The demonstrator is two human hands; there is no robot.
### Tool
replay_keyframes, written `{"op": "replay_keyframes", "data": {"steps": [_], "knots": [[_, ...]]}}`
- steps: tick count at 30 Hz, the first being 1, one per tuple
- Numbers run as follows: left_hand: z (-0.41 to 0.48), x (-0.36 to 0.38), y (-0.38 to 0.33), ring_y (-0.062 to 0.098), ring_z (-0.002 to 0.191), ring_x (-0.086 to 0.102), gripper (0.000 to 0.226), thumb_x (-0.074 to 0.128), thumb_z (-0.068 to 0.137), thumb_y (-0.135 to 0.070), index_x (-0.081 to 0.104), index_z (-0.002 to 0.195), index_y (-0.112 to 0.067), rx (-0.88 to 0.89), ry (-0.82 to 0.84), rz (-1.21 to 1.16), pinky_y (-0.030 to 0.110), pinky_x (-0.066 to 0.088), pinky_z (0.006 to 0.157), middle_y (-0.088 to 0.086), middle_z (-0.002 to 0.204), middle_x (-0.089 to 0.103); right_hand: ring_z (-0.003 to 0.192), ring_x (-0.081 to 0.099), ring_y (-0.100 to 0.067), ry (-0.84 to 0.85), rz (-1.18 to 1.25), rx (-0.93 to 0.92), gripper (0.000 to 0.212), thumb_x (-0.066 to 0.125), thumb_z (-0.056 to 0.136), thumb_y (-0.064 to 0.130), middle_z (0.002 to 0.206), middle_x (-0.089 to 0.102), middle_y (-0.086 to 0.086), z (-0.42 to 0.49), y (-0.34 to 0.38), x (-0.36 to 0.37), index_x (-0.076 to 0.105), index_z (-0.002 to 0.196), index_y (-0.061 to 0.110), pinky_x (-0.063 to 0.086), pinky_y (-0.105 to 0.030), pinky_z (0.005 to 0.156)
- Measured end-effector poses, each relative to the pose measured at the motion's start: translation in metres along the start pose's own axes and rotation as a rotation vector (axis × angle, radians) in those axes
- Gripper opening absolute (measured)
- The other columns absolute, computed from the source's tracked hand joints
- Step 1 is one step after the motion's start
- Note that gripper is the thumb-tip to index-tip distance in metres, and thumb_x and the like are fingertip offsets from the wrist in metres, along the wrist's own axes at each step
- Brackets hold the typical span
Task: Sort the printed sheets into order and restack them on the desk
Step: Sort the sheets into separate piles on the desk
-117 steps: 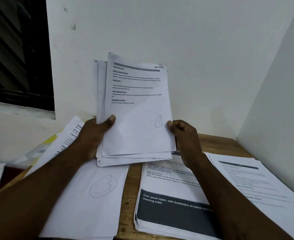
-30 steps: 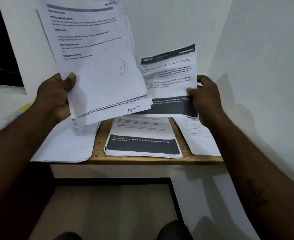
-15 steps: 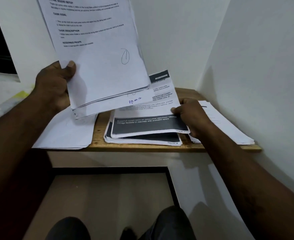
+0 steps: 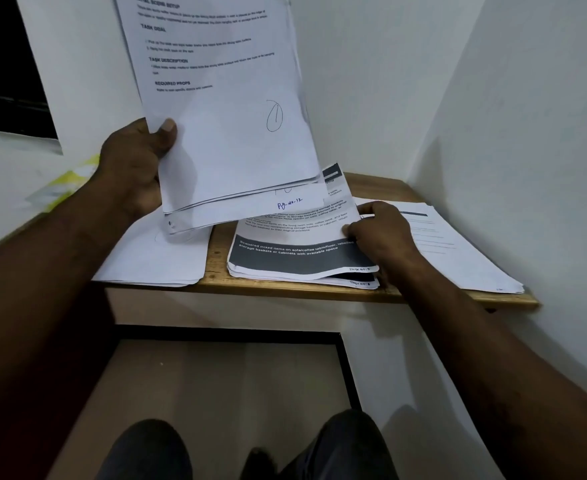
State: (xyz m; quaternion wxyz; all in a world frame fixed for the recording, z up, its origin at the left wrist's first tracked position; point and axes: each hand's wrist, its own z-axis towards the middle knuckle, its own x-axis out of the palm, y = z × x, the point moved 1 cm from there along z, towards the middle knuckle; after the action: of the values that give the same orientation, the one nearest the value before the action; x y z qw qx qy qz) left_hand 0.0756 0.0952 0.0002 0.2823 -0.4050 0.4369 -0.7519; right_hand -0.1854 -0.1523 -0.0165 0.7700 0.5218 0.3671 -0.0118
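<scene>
My left hand [image 4: 136, 168] grips a raised bundle of printed sheets [image 4: 229, 126], thumb on the front page, which bears a circled pen mark. A lower sheet in the bundle reads "Pg-No-12". My right hand [image 4: 378, 237] pinches the right edge of a sheet with a dark band [image 4: 295, 251]; that sheet lies on top of the middle stack [image 4: 361, 283] on the wooden desk [image 4: 216, 271]. A left stack [image 4: 153, 261] of white sheets lies under the bundle. A right stack [image 4: 458, 251] sits by the side wall.
The desk is a narrow wooden shelf fitted into a white corner, with walls close behind and to the right. A dark window [image 4: 5, 64] is at the upper left. Yellow and white papers [image 4: 67, 185] lie on the sill. The floor and my legs [image 4: 250, 452] are below.
My right hand carried the dark-banded sheet down from mid-air onto the middle stack. The bundle in my left hand stayed raised.
</scene>
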Motion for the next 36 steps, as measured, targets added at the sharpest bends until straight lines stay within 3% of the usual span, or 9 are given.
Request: {"op": "replay_keyframes", "data": {"steps": [3, 10, 16, 19, 24, 28, 31, 33, 36], "knots": [[-0.002, 0.000, -0.001, 0.018, 0.099, 0.073, 0.039, 0.066, 0.103, -0.022, 0.063, 0.139, -0.009, -0.003, -0.010, -0.005, 0.035, 0.061, 0.084, -0.001, 0.113, 0.076, 0.102, 0.069, -0.016, 0.018, -0.004, -0.002, 0.035, 0.078, 0.083, 0.019, 0.116, 0.073, 0.002, -0.001, 0.000, 0.000, 0.069, 0.117, 0.024, 0.056, -0.033, 0.084], [-0.004, 0.002, -0.004, 0.015, 0.093, 0.075, 0.017, 0.065, 0.103, -0.020, 0.071, 0.119, -0.018, -0.013, -0.009, -0.014, 0.033, 0.061, 0.082, -0.004, 0.106, 0.078, 0.108, 0.065, -0.016, -0.027, -0.019, -0.048, 0.048, 0.082, 0.087, 0.042, 0.119, 0.070, 0.004, -0.006, -0.004, -0.010, 0.067, 0.128, 0.023, 0.054, -0.036, 0.096], [-0.007, 0.005, -0.003, 0.019, 0.104, 0.075, 0.037, 0.065, 0.103, -0.021, 0.065, 0.138, -0.012, -0.016, -0.019, -0.009, 0.035, 0.062, 0.085, 0.004, 0.127, 0.075, 0.106, 0.066, -0.014, -0.172, -0.160, -0.214, 0.036, 0.079, 0.086, 0.049, 0.116, 0.070, 0.009, -0.013, -0.008, -0.025, 0.070, 0.114, 0.027, 0.051, -0.035, 0.094], [-0.010, 0.012, -0.001, 0.017, 0.099, 0.075, 0.034, 0.063, 0.104, -0.021, 0.065, 0.137, -0.011, -0.014, -0.006, 0.000, 0.033, 0.062, 0.084, 0.001, 0.116, 0.077, 0.108, 0.066, -0.013, -0.022, -0.173, -0.275, 0.036, 0.080, 0.086, 0.049, 0.119, 0.071, 0.010, -0.019, -0.004, -0.024, 0.072, 0.115, 0.029, 0.051, -0.034, 0.095], [-0.012, 0.018, 0.002, 0.022, 0.105, 0.072, 0.035, 0.064, 0.104, -0.022, 0.065, 0.137, -0.012, -0.014, 0.010, 0.015, 0.041, 0.061, 0.093, 0.010, 0.134, 0.071, 0.119, 0.060, -0.013, 0.143, -0.296, -0.285, 0.037, 0.083, 0.083, 0.046, 0.124, 0.069, 0.008, -0.027, -0.005, -0.016, 0.074, 0.118, 0.035, 0.047, -0.030, 0.096], [-0.013, 0.018, 0.002, 0.018, 0.094, 0.074, 0.024, 0.066, 0.102, -0.025, 0.071, 0.125, -0.018, -0.028, -0.003, 0.036, 0.037, 0.061, 0.080, 0.001, 0.116, 0.077, 0.118, 0.064, -0.013, 0.173, -0.303, -0.275, 0.035, 0.085, 0.082, 0.040, 0.124, 0.072, 0.005, -0.027, -0.011, -0.017, 0.076, 0.115, 0.034, 0.051, -0.032, 0.099], [-0.014, 0.021, 0.000, 0.016, 0.092, 0.074, 0.030, 0.065, 0.103, -0.025, 0.069, 0.131, -0.016, -0.025, 0.020, 0.061, 0.034, 0.061, 0.076, -0.001, 0.113, 0.077, 0.100, 0.065, 0.003, 0.040, -0.146, -0.309, 0.021, 0.080, 0.089, 0.039, 0.107, 0.073, 0.016, -0.022, -0.011, -0.020, 0.076, 0.107, 0.031, 0.049, -0.019, 0.085], [-0.017, 0.025, 0.000, 0.017, 0.092, 0.073, 0.031, 0.065, 0.103, -0.025, 0.069, 0.132, -0.016, -0.025, 0.053, 0.081, 0.034, 0.061, 0.076, 0.000, 0.115, 0.077, 0.099, 0.072, -0.005, 0.041, 0.169, -0.251, 0.017, 0.072, 0.097, 0.040, 0.104, 0.078, 0.010, -0.018, -0.004, -0.023, 0.075, 0.104, 0.025, 0.056, -0.031, 0.093], [-0.022, 0.036, 0.002, 0.018, 0.093, 0.072, 0.024, 0.063, 0.104, -0.024, 0.071, 0.126, -0.019, -0.020, 0.101, 0.124, 0.037, 0.062, 0.083, 0.001, 0.117, 0.076, 0.101, 0.076, -0.026, 0.304, 0.680, -0.128, 0.052, 0.058, 0.100, 0.056, 0.116, 0.078, -0.010, -0.015, 0.018, -0.026, 0.070, 0.124, 0.010, 0.061, -0.043, 0.090]]}}
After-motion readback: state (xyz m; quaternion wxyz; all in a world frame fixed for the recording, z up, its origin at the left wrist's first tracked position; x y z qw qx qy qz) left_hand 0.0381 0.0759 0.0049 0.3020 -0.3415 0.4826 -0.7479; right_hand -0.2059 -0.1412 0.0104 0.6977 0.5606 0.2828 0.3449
